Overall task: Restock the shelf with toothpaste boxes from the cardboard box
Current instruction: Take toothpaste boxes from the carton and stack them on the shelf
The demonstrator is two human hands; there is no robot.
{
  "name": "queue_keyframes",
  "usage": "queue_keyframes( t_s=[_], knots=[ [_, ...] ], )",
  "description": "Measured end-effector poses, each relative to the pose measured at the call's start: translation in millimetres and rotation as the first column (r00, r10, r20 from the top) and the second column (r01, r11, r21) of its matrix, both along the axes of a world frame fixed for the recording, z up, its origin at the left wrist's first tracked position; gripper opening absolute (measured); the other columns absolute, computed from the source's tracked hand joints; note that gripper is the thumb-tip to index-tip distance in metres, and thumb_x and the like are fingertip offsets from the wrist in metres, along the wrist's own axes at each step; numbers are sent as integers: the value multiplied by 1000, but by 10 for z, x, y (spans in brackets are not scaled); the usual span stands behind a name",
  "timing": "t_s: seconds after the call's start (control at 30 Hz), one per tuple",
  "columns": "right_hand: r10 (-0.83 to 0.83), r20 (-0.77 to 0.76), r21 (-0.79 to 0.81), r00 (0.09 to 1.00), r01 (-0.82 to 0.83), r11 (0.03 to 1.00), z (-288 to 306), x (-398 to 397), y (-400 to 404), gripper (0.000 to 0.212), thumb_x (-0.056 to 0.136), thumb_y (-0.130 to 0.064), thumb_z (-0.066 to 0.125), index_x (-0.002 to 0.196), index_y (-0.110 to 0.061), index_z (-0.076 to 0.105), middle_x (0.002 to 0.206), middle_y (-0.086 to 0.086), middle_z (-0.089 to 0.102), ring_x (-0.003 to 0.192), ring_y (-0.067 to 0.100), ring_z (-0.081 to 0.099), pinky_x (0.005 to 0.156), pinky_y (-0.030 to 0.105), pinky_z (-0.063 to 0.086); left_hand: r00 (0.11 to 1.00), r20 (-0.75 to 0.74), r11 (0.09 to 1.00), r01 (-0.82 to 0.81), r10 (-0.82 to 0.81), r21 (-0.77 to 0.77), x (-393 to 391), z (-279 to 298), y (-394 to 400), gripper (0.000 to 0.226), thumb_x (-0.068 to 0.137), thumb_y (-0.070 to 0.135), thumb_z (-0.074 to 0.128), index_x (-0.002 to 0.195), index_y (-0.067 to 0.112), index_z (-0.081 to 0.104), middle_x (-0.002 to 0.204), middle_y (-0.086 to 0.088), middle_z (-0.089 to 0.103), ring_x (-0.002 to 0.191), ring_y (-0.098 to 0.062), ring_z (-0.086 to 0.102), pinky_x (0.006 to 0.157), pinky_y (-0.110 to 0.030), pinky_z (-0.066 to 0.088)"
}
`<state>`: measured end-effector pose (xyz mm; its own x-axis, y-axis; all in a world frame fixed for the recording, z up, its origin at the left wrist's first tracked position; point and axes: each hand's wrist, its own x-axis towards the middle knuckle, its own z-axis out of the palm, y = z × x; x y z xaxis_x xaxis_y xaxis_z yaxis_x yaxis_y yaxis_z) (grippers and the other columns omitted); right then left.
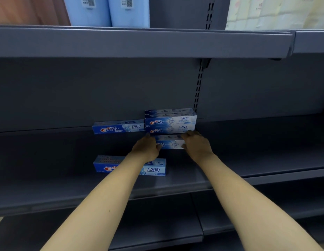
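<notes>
While both arms reach across the grey shelf [48, 160], the left hand [146, 149] and the right hand [197, 144] grip opposite ends of one white-and-blue toothpaste box [169, 142], fingers curled over its top edge and thumbs at its front face. This held box lies lengthwise, left to right, just in front of a stack of two matching white-and-blue boxes [171, 122] that stands against the far back panel of the shelf. Whether the held box touches the stack or rests fully on the shelf surface cannot be told. Immediately left of the stack, touching its left end, a single blue Crest box [118, 127] lies against the back panel. A second blue Crest box [154, 168] lies nearer the front edge of the shelf, to the left, partly covered by the left forearm. On the shelf above, at far left, two pale blue packages [106, 11] with printed code labels stand side by side. A slotted upright [198, 84] runs down the back panel, right of the stack.
</notes>
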<state>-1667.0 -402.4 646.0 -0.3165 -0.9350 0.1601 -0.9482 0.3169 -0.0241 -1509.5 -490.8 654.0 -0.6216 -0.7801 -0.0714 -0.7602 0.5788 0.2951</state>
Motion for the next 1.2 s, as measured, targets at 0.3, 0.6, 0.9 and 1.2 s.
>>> queue_keyframes(
  t_s=[0.3, 0.6, 0.9, 1.2],
  knots=[
    [-7, 12, -42, 1000, 7, 999, -67, -129, -312, 40, 94, -6, 47, 134, -7, 45, 133, 16, 45, 123, 30, 44, 101, 35, 41, 999, 23, 997, -49, 47, 57, -179, -81, -166, 72, 99, 42, 34, 150, 2, 4, 159, -9, -4, 141, -33, 24, 114, -43, 27],
    [-38, -14, -59, 999, 37, 998, -77, -195, -502, 38, 95, -4, 45, 133, -5, 46, 140, 17, 35, 129, 33, 35, 105, 37, 35, 988, -6, 986, -155, 155, 57, -335, -149, -237, 75, 98, 42, 38, 151, 6, -2, 157, -13, -10, 139, -36, 25, 112, -43, 30],
    [-20, -27, -53, 999, 19, 998, -87, -223, -588, 37, 96, -5, 43, 133, -5, 44, 139, 17, 35, 128, 31, 37, 106, 36, 34, 980, -7, 975, -198, 200, 100, -426, -109, -238, 81, 98, 42, 40, 149, 1, -8, 155, -17, -17, 137, -37, 28, 110, -42, 32],
    [-3, -142, 140, 990, 23, 990, 140, -269, -455, 56, 93, -21, 51, 145, -18, 32, 148, 10, 30, 135, 28, 28, 110, 44, 27, 987, -17, 951, -149, 160, 272, -228, -21, -238, 73, 100, 42, 33, 151, 10, -8, 156, -14, -20, 143, -35, 15, 117, -42, 20]
  ],
)
